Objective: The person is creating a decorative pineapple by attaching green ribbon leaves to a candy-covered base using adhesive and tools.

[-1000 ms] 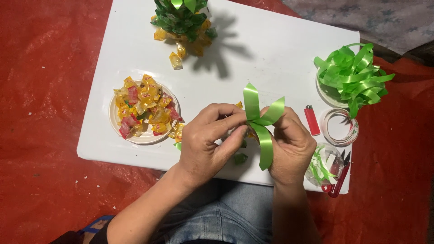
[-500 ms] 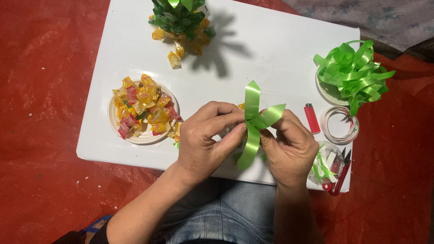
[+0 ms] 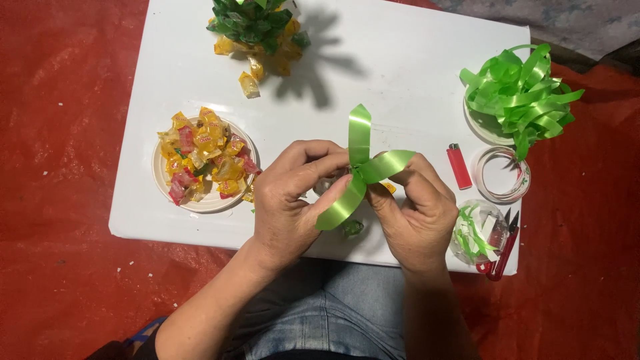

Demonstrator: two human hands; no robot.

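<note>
A green ribbon piece (image 3: 360, 167), folded into loops with three ends sticking out, is pinched at its centre between my left hand (image 3: 290, 200) and my right hand (image 3: 417, 213). Both hands hover over the front edge of a low white table (image 3: 400, 60). One ribbon end points up, one to the right, and one hangs down toward my lap. A small green scrap (image 3: 352, 228) lies on the table under my hands.
A white plate of yellow and red wrapped candies (image 3: 203, 163) sits left. A candy-and-ribbon tree (image 3: 257, 30) stands at the back. Right side: a plate of green ribbon loops (image 3: 520, 97), red lighter (image 3: 459, 165), tape roll (image 3: 501, 175), clear cup of scraps (image 3: 475, 230), red scissors (image 3: 501, 250). Red mat (image 3: 60, 133) surrounds the table.
The hanging ribbon end swung from straight down to down-left, across my left thumb. My hands shifted slightly while still pinching the ribbon's centre.
</note>
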